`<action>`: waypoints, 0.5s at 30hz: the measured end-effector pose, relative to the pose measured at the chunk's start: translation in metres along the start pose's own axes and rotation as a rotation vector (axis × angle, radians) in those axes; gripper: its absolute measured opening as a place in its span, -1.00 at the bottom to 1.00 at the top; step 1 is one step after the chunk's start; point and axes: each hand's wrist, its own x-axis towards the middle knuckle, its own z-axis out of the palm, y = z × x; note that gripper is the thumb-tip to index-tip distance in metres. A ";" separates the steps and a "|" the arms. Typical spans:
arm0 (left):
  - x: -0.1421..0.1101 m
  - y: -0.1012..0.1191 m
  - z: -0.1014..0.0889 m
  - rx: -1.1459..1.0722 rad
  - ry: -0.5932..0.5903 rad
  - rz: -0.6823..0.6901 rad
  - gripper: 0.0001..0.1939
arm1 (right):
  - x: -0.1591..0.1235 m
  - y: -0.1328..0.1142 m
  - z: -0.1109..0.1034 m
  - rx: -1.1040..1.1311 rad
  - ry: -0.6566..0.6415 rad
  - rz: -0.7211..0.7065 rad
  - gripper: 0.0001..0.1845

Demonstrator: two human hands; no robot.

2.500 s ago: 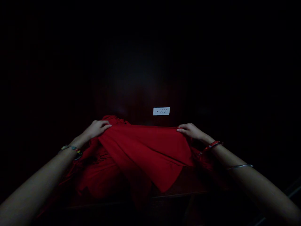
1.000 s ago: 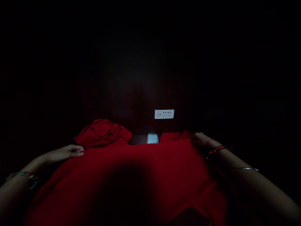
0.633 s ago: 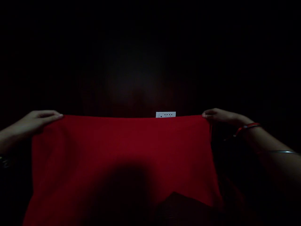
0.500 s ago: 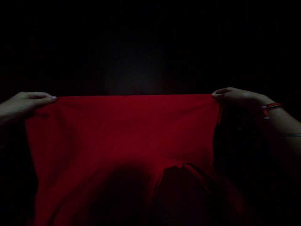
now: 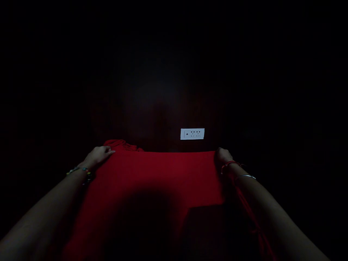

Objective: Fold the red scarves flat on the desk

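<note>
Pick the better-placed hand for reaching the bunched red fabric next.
Left hand, probably: it pinches the spread red cloth close to the bunched fabric. The right hand grips the cloth's opposite end, farther away. The left would likely need to let go first.

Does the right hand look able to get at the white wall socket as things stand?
Probably yes, if it lets go first: the right hand grips the upper edge of the red cloth, but nothing visible covers the white wall socket.

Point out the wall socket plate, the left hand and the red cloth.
Wall socket plate (image 5: pixel 192 134): head view, middle of its face.
Left hand (image 5: pixel 97 156): head view, back of the hand.
Red cloth (image 5: pixel 163 168): head view, upper middle.
</note>
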 end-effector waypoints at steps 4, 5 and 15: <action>0.007 0.000 0.007 0.114 -0.031 -0.060 -0.55 | 0.000 -0.001 0.032 -0.099 -0.071 -0.003 -0.70; 0.008 0.000 0.009 0.132 -0.044 -0.057 -0.55 | 0.000 -0.002 0.036 -0.119 -0.079 -0.017 -0.70; -0.022 0.042 -0.002 0.289 0.095 -0.141 -0.56 | -0.023 0.002 0.023 -0.188 -0.084 -0.226 -0.69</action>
